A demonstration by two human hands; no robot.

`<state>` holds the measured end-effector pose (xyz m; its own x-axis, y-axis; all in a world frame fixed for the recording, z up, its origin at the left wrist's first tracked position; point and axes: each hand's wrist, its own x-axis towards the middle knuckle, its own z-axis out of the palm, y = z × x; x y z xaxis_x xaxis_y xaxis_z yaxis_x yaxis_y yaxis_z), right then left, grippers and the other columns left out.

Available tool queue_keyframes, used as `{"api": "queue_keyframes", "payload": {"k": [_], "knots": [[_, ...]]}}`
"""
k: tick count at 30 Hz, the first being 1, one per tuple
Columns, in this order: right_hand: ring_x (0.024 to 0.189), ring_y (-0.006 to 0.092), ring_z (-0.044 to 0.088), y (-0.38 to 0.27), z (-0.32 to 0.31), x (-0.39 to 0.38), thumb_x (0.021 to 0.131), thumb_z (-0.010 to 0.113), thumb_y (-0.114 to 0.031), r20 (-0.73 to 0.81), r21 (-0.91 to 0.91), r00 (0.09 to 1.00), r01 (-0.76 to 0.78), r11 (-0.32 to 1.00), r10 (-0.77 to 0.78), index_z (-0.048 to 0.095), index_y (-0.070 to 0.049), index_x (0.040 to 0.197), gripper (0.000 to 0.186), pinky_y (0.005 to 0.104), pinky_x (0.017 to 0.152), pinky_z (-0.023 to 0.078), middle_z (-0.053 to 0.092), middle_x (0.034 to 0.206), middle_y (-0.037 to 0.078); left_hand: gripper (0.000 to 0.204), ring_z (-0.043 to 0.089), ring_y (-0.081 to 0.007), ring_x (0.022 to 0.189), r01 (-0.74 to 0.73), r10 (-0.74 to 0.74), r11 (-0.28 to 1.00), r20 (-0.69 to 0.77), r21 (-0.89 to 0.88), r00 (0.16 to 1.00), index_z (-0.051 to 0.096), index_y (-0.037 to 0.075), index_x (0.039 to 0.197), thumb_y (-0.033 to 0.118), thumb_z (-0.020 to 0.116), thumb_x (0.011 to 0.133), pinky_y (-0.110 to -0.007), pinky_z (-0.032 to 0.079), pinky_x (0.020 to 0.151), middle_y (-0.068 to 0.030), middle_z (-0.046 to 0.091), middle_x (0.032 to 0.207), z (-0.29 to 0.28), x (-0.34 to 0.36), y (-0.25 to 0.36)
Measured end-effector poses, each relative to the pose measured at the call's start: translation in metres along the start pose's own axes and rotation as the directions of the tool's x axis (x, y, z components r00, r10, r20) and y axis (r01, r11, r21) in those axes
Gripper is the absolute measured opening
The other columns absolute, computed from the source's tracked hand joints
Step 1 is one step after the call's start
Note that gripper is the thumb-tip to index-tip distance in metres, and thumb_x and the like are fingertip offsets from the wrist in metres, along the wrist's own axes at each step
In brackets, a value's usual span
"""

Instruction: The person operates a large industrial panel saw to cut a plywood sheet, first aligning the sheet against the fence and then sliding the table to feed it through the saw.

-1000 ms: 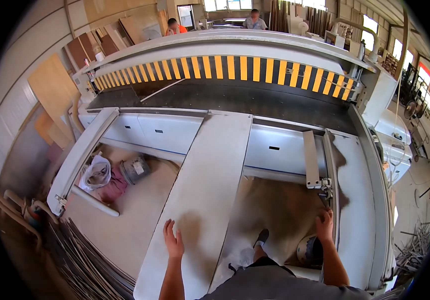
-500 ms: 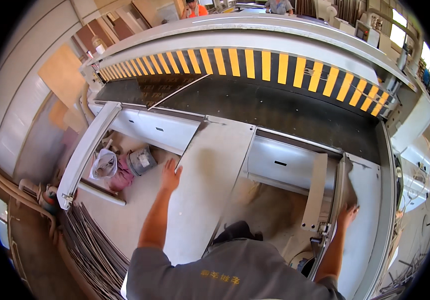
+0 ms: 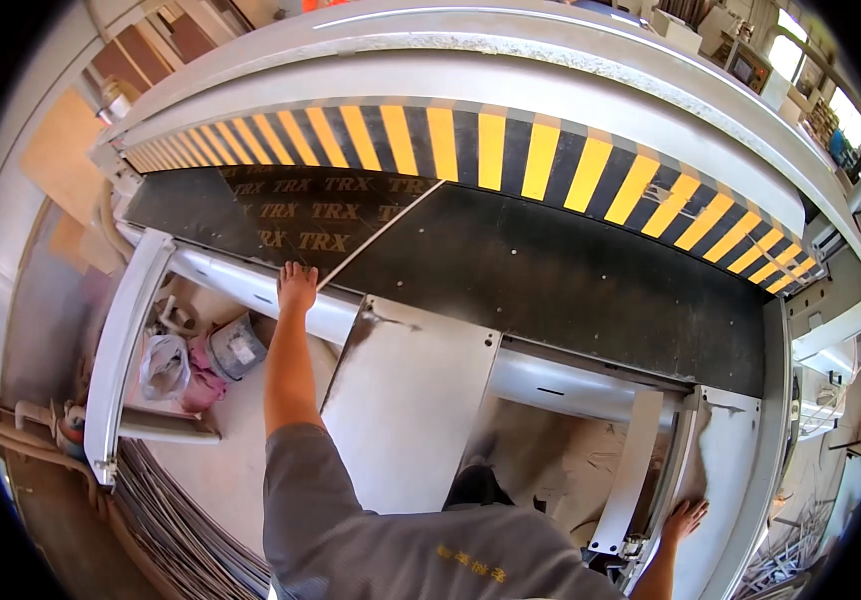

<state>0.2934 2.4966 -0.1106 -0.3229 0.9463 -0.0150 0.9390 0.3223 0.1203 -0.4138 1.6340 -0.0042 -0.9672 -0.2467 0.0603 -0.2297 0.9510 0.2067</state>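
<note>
My left hand (image 3: 298, 284) reaches forward to the near edge of a dark brown film-faced board (image 3: 296, 212) with gold lettering. Its fingers lie on the board's edge; whether the thumb is under it I cannot tell. The board has a pale slanting cut edge on its right side and lies on the machine's black bed (image 3: 571, 270), its far side under the striped guard (image 3: 491, 150). My right hand (image 3: 686, 520) rests with its fingers spread on the light metal side table (image 3: 726, 450) at the right, holding nothing.
A wide light metal support plate (image 3: 416, 400) stands in the middle, with a gap on either side. A narrow support arm (image 3: 131, 350) juts out at the left. Below it are a grey bucket (image 3: 235, 348), a clear plastic bag (image 3: 165, 366) and a bundle of dark strips (image 3: 176, 520).
My left hand has moved forward from above the gap beside the middle plate to the board's edge. My right hand stays on the side table. My view has shifted closer to the machine.
</note>
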Motion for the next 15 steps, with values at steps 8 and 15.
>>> {"api": "queue_keyframes", "payload": {"k": [8, 15], "knots": [[0.159, 0.0334, 0.016, 0.003, 0.000, -0.010, 0.111, 0.031, -0.047, 0.007, -0.094, 0.998, -0.060, 0.994, 0.061, 0.018, -0.010, 0.166, 0.067, 0.0523, 0.127, 0.018, 0.019, 0.173, 0.013, 0.077, 0.036, -0.0317, 0.151, -0.449, 0.424, 0.845, 0.148, 0.289, 0.893, 0.054, -0.011, 0.142, 0.054, 0.030, 0.109, -0.044, 0.017, 0.129, -0.0243, 0.050, 0.153, 0.036, -0.064, 0.152], [0.160, 0.0316, 0.013, -0.025, -0.023, -0.031, 0.110, 0.038, -0.037, -0.067, 0.115, 0.997, -0.018, 0.993, 0.026, 0.018, -0.010, 0.166, 0.065, 0.0496, 0.129, 0.010, 0.020, 0.172, 0.014, 0.079, 0.045, -0.0365, 0.145, -0.723, 0.680, 0.662, 0.246, 0.198, 0.690, 0.059, -0.018, 0.133, 0.054, 0.037, 0.107, -0.041, 0.020, 0.128, -0.0336, 0.056, 0.143, 0.033, -0.155, 0.277]]}}
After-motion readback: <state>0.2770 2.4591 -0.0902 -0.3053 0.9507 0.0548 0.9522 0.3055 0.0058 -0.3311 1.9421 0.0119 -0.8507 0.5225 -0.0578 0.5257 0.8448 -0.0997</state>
